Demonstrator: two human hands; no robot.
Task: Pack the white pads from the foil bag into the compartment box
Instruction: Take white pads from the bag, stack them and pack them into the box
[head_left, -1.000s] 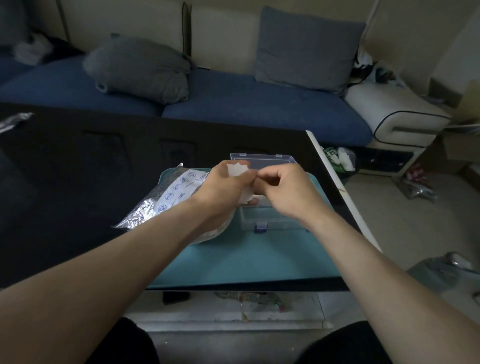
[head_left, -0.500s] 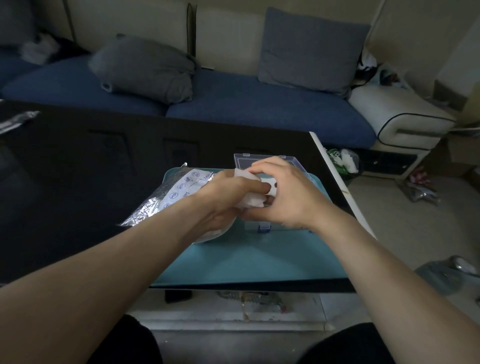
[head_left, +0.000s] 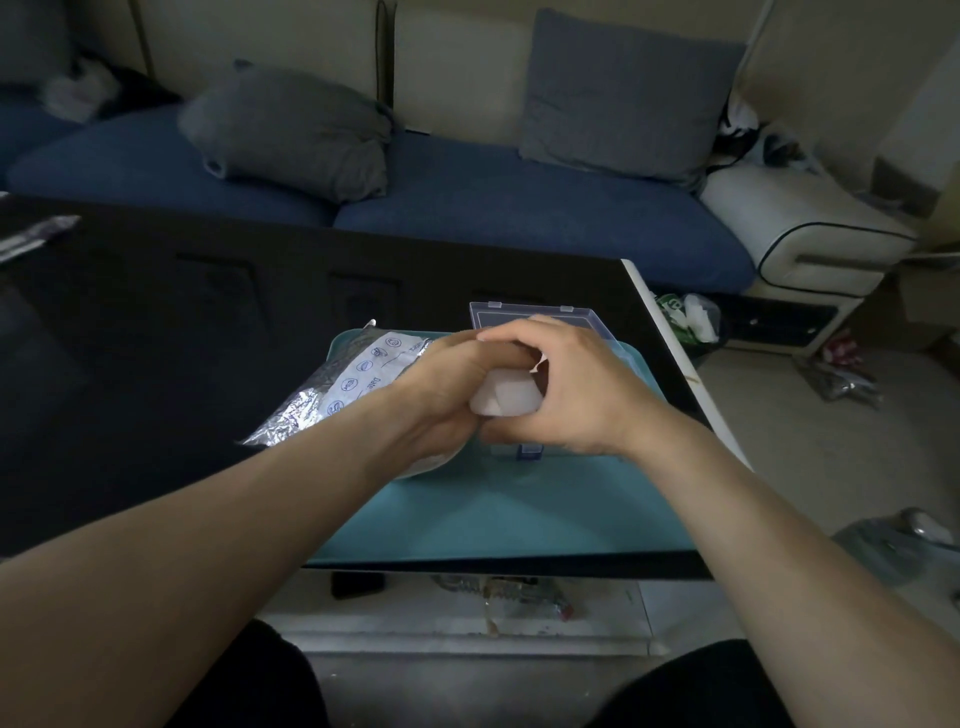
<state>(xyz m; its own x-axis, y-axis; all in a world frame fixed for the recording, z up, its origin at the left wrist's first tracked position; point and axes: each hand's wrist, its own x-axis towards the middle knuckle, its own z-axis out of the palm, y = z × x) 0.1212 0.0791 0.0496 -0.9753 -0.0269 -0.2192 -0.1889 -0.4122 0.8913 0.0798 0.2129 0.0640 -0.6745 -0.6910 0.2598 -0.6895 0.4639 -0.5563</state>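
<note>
White pads (head_left: 505, 399) clasped between left hand (head_left: 451, 387) and right hand (head_left: 574, 387) | held over compartment box (head_left: 540, 318), likely squaring stack before packing | foil bag (head_left: 340, 387) beside.

Just one view here, a wide-angle camera worn on the person's head, tilted forward and down. It sits close over the work: both forearms run in from the bottom corners and the left hand (head_left: 441, 384) and right hand (head_left: 566, 384) meet near the middle, above the teal mat (head_left: 498, 509) on the black table (head_left: 156, 338). Farther out it takes in the blue sofa (head_left: 519, 218) across the top, with floor off to the right. The edges bow from the lens.
</note>
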